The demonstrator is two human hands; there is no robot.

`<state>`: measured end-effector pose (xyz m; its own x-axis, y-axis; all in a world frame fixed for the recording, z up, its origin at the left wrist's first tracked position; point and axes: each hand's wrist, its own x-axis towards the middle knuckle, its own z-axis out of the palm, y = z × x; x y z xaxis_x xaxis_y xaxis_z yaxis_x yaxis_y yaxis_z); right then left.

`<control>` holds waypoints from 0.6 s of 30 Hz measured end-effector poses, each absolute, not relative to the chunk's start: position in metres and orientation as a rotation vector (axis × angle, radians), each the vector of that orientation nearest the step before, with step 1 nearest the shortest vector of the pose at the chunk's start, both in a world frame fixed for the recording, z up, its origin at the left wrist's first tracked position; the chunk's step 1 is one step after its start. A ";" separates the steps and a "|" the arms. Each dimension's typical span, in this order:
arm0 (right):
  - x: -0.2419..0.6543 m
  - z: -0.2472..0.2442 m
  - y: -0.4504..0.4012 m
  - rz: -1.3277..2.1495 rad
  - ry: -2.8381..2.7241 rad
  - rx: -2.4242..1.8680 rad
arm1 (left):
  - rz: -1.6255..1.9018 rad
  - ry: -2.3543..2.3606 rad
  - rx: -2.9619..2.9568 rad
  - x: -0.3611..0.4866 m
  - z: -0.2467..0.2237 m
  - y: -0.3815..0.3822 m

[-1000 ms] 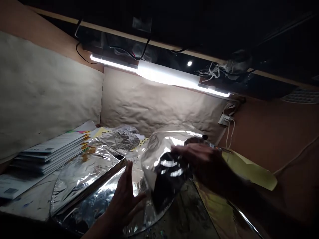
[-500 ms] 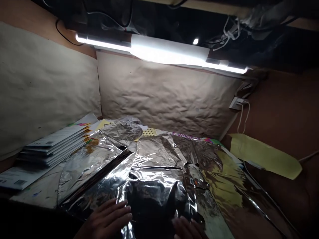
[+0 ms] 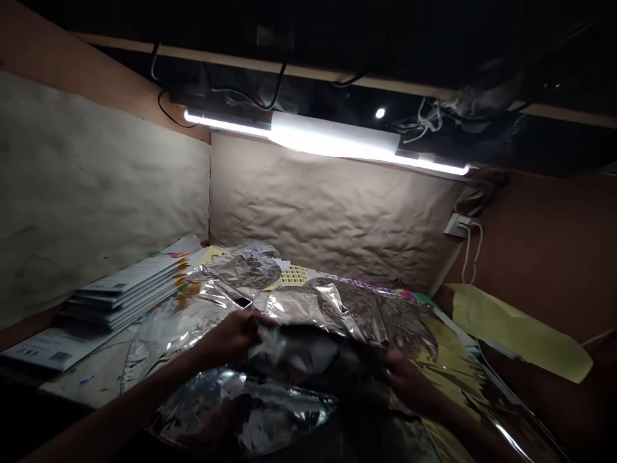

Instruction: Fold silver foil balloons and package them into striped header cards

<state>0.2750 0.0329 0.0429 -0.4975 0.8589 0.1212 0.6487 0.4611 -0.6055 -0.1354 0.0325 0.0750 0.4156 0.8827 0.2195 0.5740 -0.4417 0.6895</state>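
My left hand [image 3: 243,331] is closed, pinching the far left corner of a dark glossy plastic sheet [image 3: 318,354]. At the sheet's right side my right hand [image 3: 405,379] is closed on its edge; both hands are dim and somewhat blurred. The sheet is raised and tilted between them, so whether it is a bag or a wrapped flat piece I cannot tell. Beneath and in front lies shiny clear film [image 3: 241,411] with bright reflections. More crumpled silvery film [image 3: 308,305] spreads over the table behind the hands.
A stack of white printed booklets [image 3: 135,283] stands on the left. Yellow paper [image 3: 520,334] hangs at the right below a wall socket [image 3: 460,225] with white cords. A lit tube lamp [image 3: 332,138] crosses the back, under dark shelving with loose cables.
Both hands, earlier lying low over the glossy dark surface, have moved up and away from me. They now grip the dark sheet and have lifted it. The view has tilted upward.
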 end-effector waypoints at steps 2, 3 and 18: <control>0.265 0.061 0.076 0.783 -2.240 -1.422 | 0.790 1.322 2.146 -0.124 0.094 0.079; 0.259 0.067 0.095 0.804 -2.214 -1.489 | 0.798 1.372 2.151 -0.116 0.099 0.097; 0.232 0.051 0.190 0.506 -1.945 -1.900 | 0.299 1.595 2.419 -0.048 0.004 0.089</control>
<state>0.2319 0.1898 0.0510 -0.0192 0.9997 0.0151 0.8655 0.0242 -0.5004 -0.0483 0.0887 0.0044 0.3875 0.9208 0.0444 0.8743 -0.3823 0.2991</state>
